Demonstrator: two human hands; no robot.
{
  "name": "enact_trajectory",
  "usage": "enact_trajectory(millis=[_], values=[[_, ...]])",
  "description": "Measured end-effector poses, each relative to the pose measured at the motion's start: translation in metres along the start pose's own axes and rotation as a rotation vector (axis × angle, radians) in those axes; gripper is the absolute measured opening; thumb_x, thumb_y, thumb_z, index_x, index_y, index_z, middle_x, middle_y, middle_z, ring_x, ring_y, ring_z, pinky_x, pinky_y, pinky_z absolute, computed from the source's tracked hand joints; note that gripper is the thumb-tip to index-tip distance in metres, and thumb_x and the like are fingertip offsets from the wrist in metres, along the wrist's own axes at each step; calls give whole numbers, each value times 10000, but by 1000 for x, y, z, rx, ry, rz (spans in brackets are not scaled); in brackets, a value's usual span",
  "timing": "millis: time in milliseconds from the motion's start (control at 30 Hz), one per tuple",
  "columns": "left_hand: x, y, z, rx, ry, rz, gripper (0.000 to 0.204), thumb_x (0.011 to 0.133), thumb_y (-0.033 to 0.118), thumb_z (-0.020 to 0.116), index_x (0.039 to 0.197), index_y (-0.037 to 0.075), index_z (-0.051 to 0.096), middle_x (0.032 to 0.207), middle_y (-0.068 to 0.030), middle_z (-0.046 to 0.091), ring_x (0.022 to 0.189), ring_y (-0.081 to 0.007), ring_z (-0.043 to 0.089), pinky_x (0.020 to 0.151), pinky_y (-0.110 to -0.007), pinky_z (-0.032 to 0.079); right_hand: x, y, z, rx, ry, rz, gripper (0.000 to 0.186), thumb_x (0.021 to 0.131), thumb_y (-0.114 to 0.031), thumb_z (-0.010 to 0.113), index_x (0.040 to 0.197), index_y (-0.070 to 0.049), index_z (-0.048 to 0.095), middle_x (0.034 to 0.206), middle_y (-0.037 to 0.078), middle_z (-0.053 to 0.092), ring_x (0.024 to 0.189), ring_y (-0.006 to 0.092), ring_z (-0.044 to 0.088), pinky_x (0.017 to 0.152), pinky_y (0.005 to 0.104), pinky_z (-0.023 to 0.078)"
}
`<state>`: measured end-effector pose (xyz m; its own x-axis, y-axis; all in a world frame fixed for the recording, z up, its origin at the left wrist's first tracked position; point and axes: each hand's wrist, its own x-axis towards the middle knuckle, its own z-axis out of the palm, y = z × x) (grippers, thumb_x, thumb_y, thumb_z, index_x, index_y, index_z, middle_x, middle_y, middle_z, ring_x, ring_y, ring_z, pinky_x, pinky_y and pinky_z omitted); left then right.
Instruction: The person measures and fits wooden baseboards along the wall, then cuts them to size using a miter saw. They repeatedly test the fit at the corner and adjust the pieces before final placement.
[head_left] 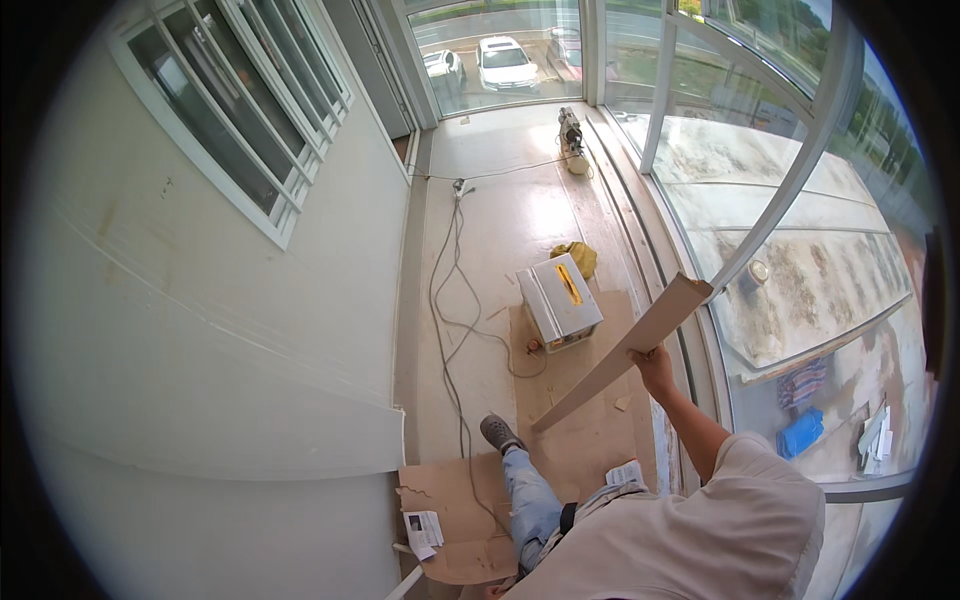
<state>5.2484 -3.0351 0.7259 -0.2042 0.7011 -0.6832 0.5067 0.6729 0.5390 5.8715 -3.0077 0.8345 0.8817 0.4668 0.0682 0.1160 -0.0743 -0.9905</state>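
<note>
My right hand [652, 368] is closed around the edge of a long, pale beige board [630, 340]. The board leans up to the right, its upper end near the window frame and its lower end by the cardboard on the floor. Just left of it is a small table saw [560, 298] with a grey metal top and a yellow insert. Only a sliver of skin, seemingly my left hand [495, 592], shows at the lower edge; its fingers are hidden.
Brown cardboard [460, 500] covers parts of the floor. A grey cable [452, 350] runs along the left from a socket block [459, 187]. A yellow bag [578, 258] lies behind the saw. Farther back stands an air compressor [572, 145]. Tall windows line the right; a wall [250, 350] borders the left.
</note>
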Motion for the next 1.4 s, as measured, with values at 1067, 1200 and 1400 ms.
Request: enact_trajectory(millis=[1067,1200,1400], values=[[500,967,235,327,-153,740,193,770,-79,732,903,31,645,858,-76,693,790,-175,645,726,-316,538,696,-146,348,-195,331,-77,181,965,-116,676,1087,6,623,935,27,650,882,94,584,773,271,478],[523,1075,289,149,-143,780,242,751,-91,701,946,43,648,1003,-117,702,941,-290,684,851,-379,544,803,-129,385,-108,375,-170,124,953,-81,690,1017,3,624,894,27,653,815,89,572,762,254,473],[607,1255,381,173,-158,895,244,771,-93,681,970,40,634,1020,-123,702,971,-302,682,865,-386,547,937,-55,463,-246,379,-64,172,961,-111,689,1055,19,628,915,62,681,830,116,598,769,277,485]])
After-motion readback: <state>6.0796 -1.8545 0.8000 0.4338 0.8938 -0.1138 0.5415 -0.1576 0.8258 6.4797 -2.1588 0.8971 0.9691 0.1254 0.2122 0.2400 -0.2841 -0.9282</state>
